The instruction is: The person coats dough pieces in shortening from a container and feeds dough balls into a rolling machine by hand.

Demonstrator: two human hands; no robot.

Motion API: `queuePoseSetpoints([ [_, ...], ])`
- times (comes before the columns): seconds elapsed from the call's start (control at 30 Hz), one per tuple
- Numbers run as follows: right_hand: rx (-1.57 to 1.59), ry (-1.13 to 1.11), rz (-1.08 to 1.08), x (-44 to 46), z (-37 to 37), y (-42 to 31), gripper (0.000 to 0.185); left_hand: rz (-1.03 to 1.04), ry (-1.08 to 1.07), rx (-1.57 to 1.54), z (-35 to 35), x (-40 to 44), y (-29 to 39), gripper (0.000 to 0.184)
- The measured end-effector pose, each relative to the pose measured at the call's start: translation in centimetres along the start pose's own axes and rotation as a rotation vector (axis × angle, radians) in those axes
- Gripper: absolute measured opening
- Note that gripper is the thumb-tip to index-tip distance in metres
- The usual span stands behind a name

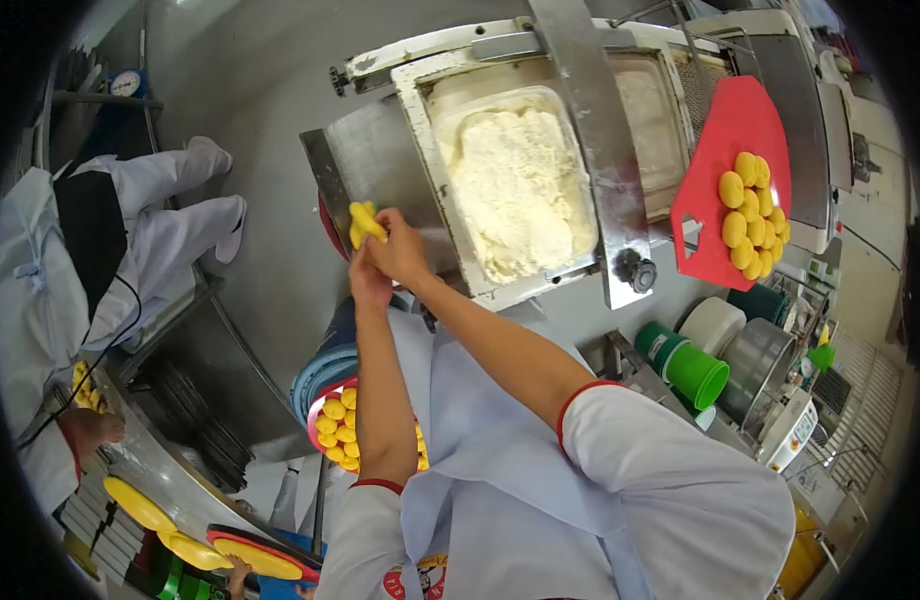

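Our grip is closed, left hand and right hand together holding yellow dough left of centre, which we judge unfinished, while rounded pieces on the red board at right seem done.

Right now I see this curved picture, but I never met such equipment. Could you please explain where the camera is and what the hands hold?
There is no robot here. This single picture comes from a camera on a person's head, looking forward and down. The left hand and right hand are bare and close together; they hold a yellow lump, though the grip is partly hidden. Ahead, a white-framed machine carries a tub of pale mass. Farther right, a red board bears rounded yellow pieces. More yellow pieces lie on a tray by the left forearm.
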State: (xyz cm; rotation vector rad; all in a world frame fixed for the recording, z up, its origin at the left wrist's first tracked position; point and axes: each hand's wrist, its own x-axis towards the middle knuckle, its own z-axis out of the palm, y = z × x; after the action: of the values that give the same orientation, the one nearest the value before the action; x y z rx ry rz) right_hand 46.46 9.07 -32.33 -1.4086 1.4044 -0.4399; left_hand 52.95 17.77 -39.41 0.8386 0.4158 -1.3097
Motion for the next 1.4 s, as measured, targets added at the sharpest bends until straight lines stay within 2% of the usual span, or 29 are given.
queuePoseSetpoints([
  [0.07,0.101,-0.058,-0.099,-1.4,-2.6,-2.9,0.033,0.084,-0.079,0.068,4.6,-2.9,2.1,0.046],
  [0.17,0.122,-0.082,-0.186,-3.7,-10.1,-8.4,0.035,0.307,-0.02,0.512,11.0,-7.9,4.5,0.047],
  [0.23,0.272,0.022,-0.276,-4.4,-17.6,-11.4,0.033,0.478,0.088,0.756,17.6,-12.1,5.6,0.041],
  [0.27,0.206,0.118,-0.403,-4.1,-21.6,-12.1,0.032,0.566,0.15,0.874,20.4,-13.6,5.4,0.039],
  [0.3,0.143,0.216,-0.538,-3.6,-25.1,-12.5,0.032,0.786,0.148,1.12,22.6,-14.3,4.8,0.037],
  [0.37,-0.113,0.387,-0.591,-3.7,-30.2,-13.2,0.029,1.218,0.144,1.615,26.7,-15.0,2.5,0.034],
  [0.43,-0.412,0.144,-0.529,-1.1,-29.5,-6.4,0.028,1.074,0.028,1.788,27.0,-13.2,-2.6,0.036],
  [0.47,-0.565,0.026,-0.493,-0.1,-29.3,-3.2,0.028,0.815,-0.04,1.946,25.9,-12.0,-5.4,0.037],
  [0.5,-0.608,-0.328,-0.571,-0.4,-30.0,-1.9,0.025,0.533,-0.106,2.082,25.0,-11.5,-7.1,0.038],
  [0.6,-0.389,-0.133,-0.618,0.7,-32.1,-5.1,0.022,0.486,0.004,1.941,27.3,-12.4,-6.1,0.038],
  [0.67,-0.277,0.04,-0.596,-0.4,-34.0,-8.0,0.022,0.813,0.03,1.795,29.4,-15.0,-4.8,0.034],
  [0.7,-0.27,0.067,-0.624,-0.6,-34.3,-9.0,0.021,1.006,0.042,1.701,31.1,-15.3,-3.6,0.032],
  [0.73,-0.262,0.093,-0.653,-0.8,-34.5,-9.9,0.021,1.117,0.026,1.631,31.6,-15.1,-3.6,0.029],
  [0.8,-0.355,0.068,-0.704,-1.1,-33.6,-9.4,0.018,0.88,0.109,1.592,29.3,-13.2,-5.4,0.02],
  [0.83,-0.449,0.014,-0.736,-0.4,-32.1,-6.4,0.016,0.958,0.047,2.178,24.1,-8.6,-7.7,0.015],
  [0.87,-0.698,-0.308,-0.587,0.7,-30.9,-2.8,0.012,0.849,0.059,2.095,20.6,-5.2,-11.2,0.017],
  [0.9,-0.725,-0.305,-0.64,1.5,-29.5,1.5,0.012,0.849,0.019,1.898,21.4,-7.0,-11.8,0.02],
  [0.93,-0.711,-0.332,-0.56,0.7,-30.3,0.2,0.015,0.716,0.035,1.9,18.9,-3.0,-12.3,0.027],
  [0.97,-0.738,-0.321,-0.59,-0.2,-31.1,-2.1,0.021,0.673,0.054,1.721,19.0,-2.0,-11.4,0.033],
  [1.0,-0.492,-0.252,-0.51,-0.4,-31.3,-2.1,0.027,0.684,0.067,1.611,24.7,-10.4,-7.0,0.036],
  [1.03,-0.388,-0.306,-0.407,-1.1,-32.1,-3.9,0.031,0.417,0.07,1.189,26.6,-15.8,-3.6,0.036],
  [1.07,-0.276,-0.334,-0.369,-2.6,-32.1,-5.8,0.03,0.458,0.01,1.154,25.7,-17.9,-1.1,0.035],
  [1.17,0.082,-0.424,-0.138,-5.5,-28.9,-9.3,0.03,0.503,-0.062,0.587,20.3,-24.6,4.8,0.035],
  [1.23,0.065,-0.566,-0.214,-8.8,-23.7,-14.4,0.031,0.646,0.062,0.323,16.6,-30.1,9.1,0.038],
  [1.27,0.043,-0.591,-0.263,-11.0,-19.2,-17.6,0.03,0.772,0.201,0.301,14.1,-32.4,11.7,0.043],
  [1.3,0.101,-0.684,-0.289,-12.9,-14.1,-20.7,0.032,0.885,0.434,0.381,12.1,-34.9,15.0,0.039],
  [1.33,0.232,-0.925,-0.306,-14.6,-8.4,-23.9,0.033,1.205,0.566,0.474,8.2,-35.3,18.5,0.033],
  [1.37,0.302,-1.055,-0.274,-17.7,-2.5,-27.7,0.037,1.445,0.722,0.622,8.4,-39.6,22.7,0.03],
  [1.4,0.408,-1.276,-0.223,-21.1,1.6,-31.6,0.044,1.478,0.738,0.444,7.6,-41.9,26.2,0.029],
])
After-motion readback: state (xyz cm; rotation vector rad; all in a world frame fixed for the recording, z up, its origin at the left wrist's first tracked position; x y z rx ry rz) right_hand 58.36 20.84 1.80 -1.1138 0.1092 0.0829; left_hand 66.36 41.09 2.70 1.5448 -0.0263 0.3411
